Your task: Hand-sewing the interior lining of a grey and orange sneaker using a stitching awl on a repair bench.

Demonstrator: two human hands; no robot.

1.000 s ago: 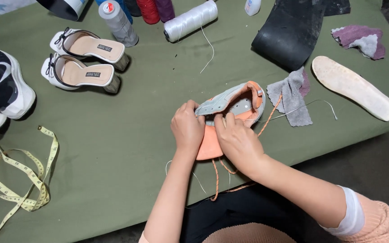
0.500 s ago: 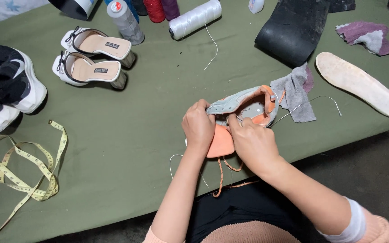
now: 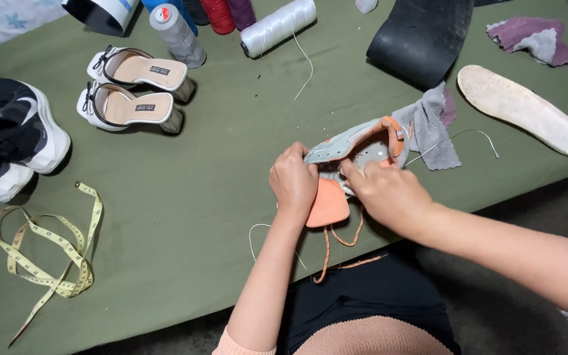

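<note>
On the olive-green cloth-covered table point(image 3: 185, 197), near its front edge, the grey-and-orange fabric sneaker point(image 3: 363, 148) lies between my hands. My left hand point(image 3: 292, 181) pinches its grey collar; my right hand point(image 3: 386, 190) fingers press together inside the opening.

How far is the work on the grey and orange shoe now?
Done: the pale foam insole lies out on the green table. In hand: left hand and right hand hold the grey and orange shoe at its opening. Left: orange laces hang loose.
</note>
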